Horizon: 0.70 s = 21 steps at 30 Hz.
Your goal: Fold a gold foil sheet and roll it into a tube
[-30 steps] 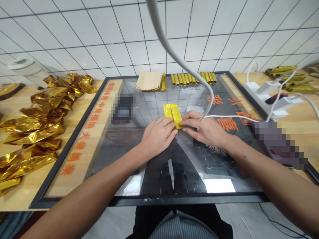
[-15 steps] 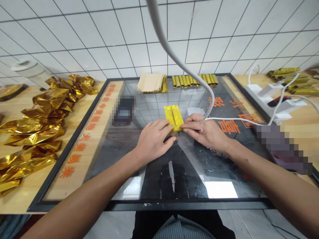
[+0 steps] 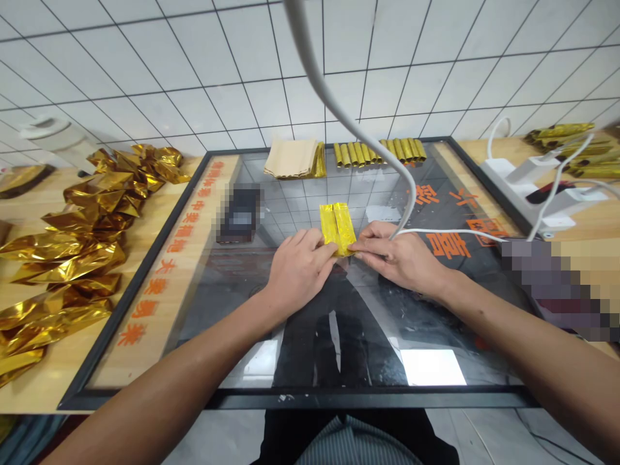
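A folded gold foil packet (image 3: 338,226) lies on the glass-topped board (image 3: 203,310) in the middle of the view. My left hand (image 3: 296,268) pinches the packet's near left corner with curled fingers. My right hand (image 3: 397,256) presses the near right corner, its fingers closed on the foil. The two hands almost touch at the packet's near edge. A white cable (image 3: 436,231) runs over my right hand.
Loose gold foil bags (image 3: 72,239) are heaped on the wooden table at left. A row of rolled gold packets (image 3: 378,152) and a stack of tan sheets (image 3: 290,157) lie at the board's far edge. A white power strip (image 3: 527,187) with cables sits at right.
Both hands stay on the gold packet's near edge. The fingers have shifted slightly along the fold, and the packet has hardly moved.
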{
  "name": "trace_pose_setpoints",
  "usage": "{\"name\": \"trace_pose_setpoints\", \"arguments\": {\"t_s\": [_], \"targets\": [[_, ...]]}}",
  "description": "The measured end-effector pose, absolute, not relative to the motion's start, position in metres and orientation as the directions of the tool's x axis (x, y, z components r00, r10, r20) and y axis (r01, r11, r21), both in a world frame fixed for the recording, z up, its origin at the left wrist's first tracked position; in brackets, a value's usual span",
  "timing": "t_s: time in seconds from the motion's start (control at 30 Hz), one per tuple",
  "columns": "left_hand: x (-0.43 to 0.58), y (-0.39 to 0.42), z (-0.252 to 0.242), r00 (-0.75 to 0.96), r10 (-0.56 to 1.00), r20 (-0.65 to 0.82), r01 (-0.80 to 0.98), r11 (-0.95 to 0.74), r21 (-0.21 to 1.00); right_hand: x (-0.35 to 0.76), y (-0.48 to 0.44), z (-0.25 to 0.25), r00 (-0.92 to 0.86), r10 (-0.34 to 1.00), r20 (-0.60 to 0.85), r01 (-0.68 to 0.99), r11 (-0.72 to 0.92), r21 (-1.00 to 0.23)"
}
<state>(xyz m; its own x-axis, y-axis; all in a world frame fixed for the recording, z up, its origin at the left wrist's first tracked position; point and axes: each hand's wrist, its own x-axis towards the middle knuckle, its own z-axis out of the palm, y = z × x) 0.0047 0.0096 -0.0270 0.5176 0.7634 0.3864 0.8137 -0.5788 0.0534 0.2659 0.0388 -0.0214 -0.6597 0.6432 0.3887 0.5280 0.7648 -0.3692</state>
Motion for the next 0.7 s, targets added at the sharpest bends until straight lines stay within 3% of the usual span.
{"name": "trace_pose_setpoints", "arguments": {"t_s": [0.7], "targets": [[0.0055, 0.009, -0.0283, 0.546, 0.753, 0.368, 0.784, -0.614, 0.093, 0.2604, 0.0351, -0.017, -0.68, 0.635, 0.365, 0.541, 0.772, -0.335]]}}
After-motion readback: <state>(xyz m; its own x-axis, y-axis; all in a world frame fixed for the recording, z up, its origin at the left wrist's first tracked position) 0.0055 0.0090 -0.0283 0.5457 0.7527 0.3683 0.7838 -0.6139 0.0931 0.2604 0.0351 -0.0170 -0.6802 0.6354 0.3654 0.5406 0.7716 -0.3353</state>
